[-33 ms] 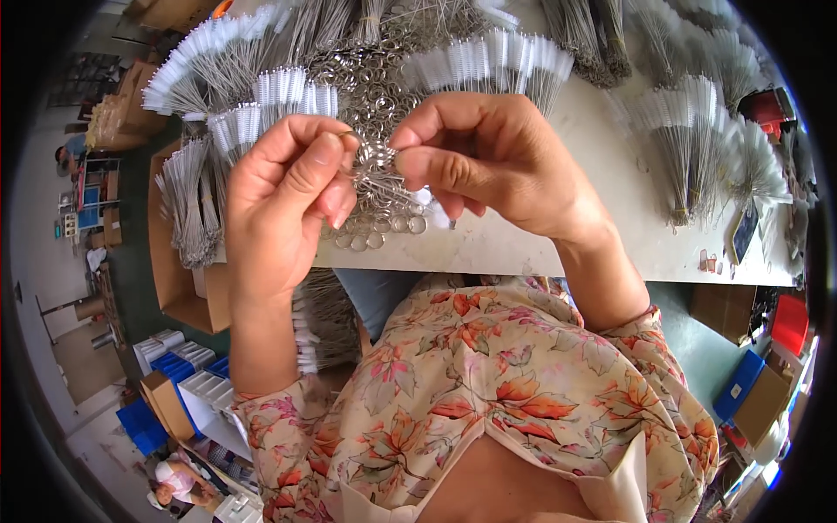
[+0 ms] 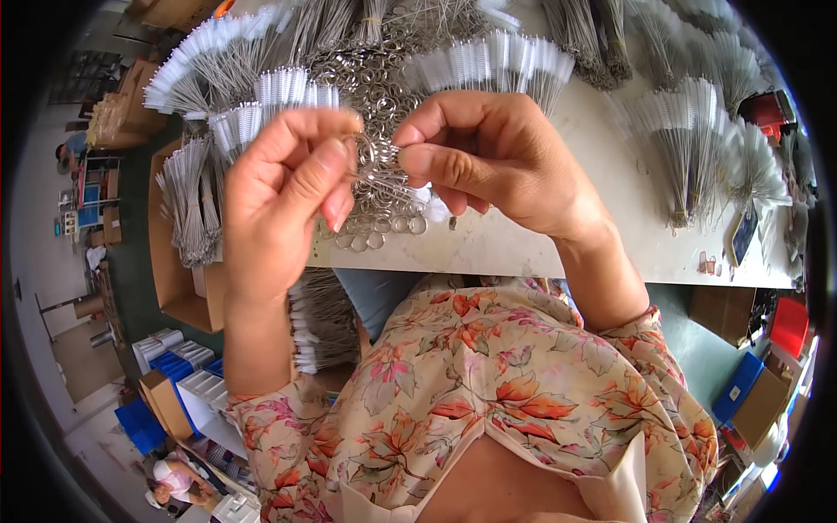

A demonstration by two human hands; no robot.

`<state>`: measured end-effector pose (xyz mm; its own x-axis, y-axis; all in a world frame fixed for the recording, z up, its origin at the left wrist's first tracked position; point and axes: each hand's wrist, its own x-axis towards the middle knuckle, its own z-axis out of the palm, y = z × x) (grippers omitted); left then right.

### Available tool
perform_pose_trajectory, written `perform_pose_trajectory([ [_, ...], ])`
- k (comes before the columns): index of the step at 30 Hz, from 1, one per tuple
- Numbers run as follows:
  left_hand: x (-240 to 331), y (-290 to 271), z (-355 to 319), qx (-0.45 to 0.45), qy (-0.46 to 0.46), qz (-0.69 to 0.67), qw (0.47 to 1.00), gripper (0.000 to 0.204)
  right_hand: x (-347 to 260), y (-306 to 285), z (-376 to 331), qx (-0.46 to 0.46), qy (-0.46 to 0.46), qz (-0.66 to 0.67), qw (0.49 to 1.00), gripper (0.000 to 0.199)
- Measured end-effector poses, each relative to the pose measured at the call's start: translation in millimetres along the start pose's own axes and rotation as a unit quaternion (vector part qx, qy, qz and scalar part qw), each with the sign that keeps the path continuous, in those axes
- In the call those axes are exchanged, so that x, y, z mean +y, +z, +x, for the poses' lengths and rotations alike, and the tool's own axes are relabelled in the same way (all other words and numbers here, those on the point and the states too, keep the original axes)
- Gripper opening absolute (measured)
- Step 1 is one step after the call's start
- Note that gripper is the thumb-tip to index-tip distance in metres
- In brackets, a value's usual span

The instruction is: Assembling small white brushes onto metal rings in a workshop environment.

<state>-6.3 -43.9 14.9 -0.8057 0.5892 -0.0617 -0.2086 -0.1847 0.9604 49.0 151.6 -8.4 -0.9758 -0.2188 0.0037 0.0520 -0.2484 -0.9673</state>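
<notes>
Above the near part of the table, my left hand (image 2: 292,187) pinches a shiny metal ring (image 2: 367,145) between thumb and forefinger. Facing it, my right hand (image 2: 488,152) is closed, thumb against forefinger, right beside that ring. What those right fingertips grip is too small to tell. Thin wire stems (image 2: 390,181) show just below and between the fingertips, with white bristles partly behind my right fingers. Whether these stems hang on the ring or lie behind it, I cannot tell. Under both hands spreads a heap of metal rings (image 2: 357,83).
Bundles of white-bristled wire brushes (image 2: 497,61) fan out across the table (image 2: 602,174), more at left and right (image 2: 697,131). A cardboard box (image 2: 187,301) stands at the table's left. More brushes (image 2: 327,322) are below the edge. Another person (image 2: 179,479) is at lower left.
My left hand has shifted slightly left, and its fingertips have moved on the ring. The right hand stays nearly in place, a touch to the right.
</notes>
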Motion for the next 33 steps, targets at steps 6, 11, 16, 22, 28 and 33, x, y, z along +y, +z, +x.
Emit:
perform_pose_trajectory([
  [6,18.1,-6.5,-9.6,-0.033,-0.015,0.183,0.983,0.018,-0.8,9.7,4.3,-0.044,-0.021,0.012,0.999,0.010],
  [11,36.1,-4.3,-18.2,-0.015,-0.020,0.284,0.959,0.018,5.6,24.1,10.1,-0.009,-0.044,-0.007,0.999,0.009],
  [16,13.5,-22.4,-33.1,0.077,0.212,0.302,0.926,0.018,22.3,56.8,18.2,-0.018,-0.096,-0.007,0.995,0.009],
  [22,0.8,-41.5,-56.0,0.105,0.224,-0.029,0.968,0.020,58.9,102.7,49.2,0.063,-0.280,-0.095,0.953,0.011],
  [28,40.5,-83.2,-118.9,0.250,0.235,0.194,0.919,0.019,85.2,122.3,45.9,-0.014,-0.210,-0.232,0.950,0.011],
  [33,20.5,-139.9,-179.2,0.238,0.115,0.274,0.925,0.018,132.0,101.1,25.4,-0.119,-0.039,-0.265,0.956,0.009],
])
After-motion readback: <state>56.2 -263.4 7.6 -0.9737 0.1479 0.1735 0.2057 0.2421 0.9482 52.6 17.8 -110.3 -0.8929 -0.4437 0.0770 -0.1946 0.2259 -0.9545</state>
